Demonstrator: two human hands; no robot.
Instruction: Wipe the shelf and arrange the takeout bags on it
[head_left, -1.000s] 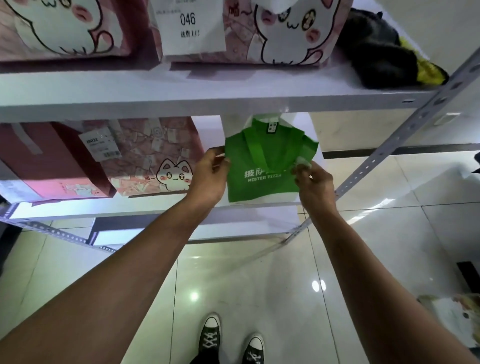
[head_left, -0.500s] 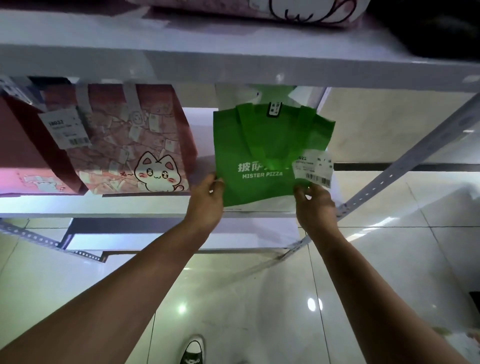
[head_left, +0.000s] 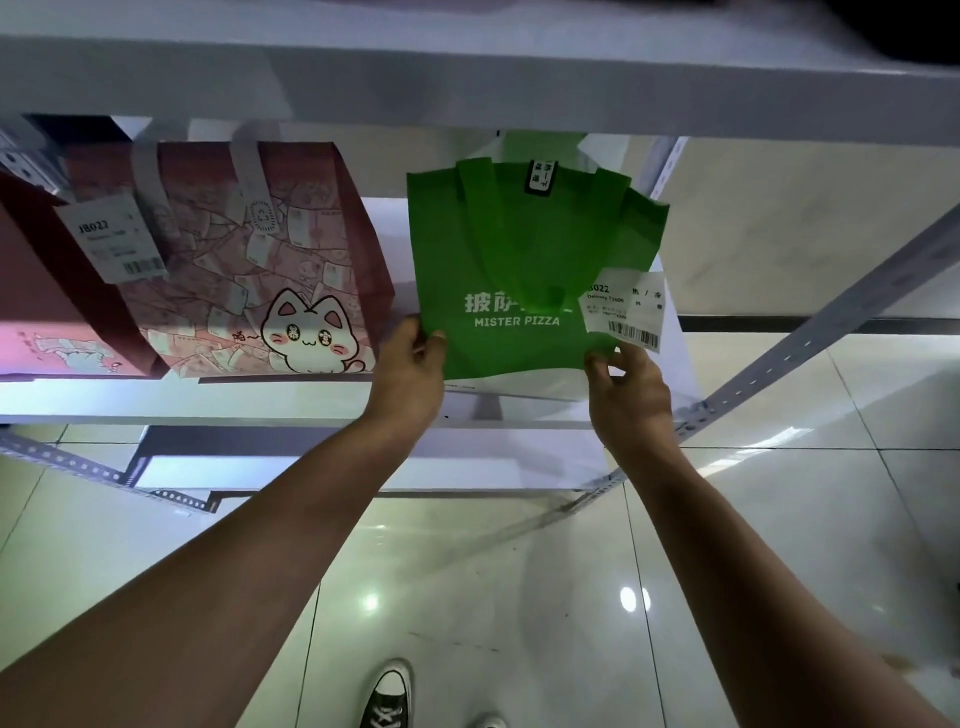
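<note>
Fingers (head_left: 434, 343) of left hand (head_left: 410, 379) and right hand (head_left: 631, 395) curled, pinching lower corners of green bag (head_left: 519, 270) upright on shelf (head_left: 218, 400), just right of cat bag (head_left: 249, 260) (receipt (head_left: 626, 312) beside right hand), equally near, straight ahead.

One head-worn wide-angle view only. It looked forward and steeply down from above the person's arms, close to the shelf (head_left: 260, 405) at arm's reach, taking in the tiled floor (head_left: 519, 597) and shoes (head_left: 387, 696) directly below.
</note>
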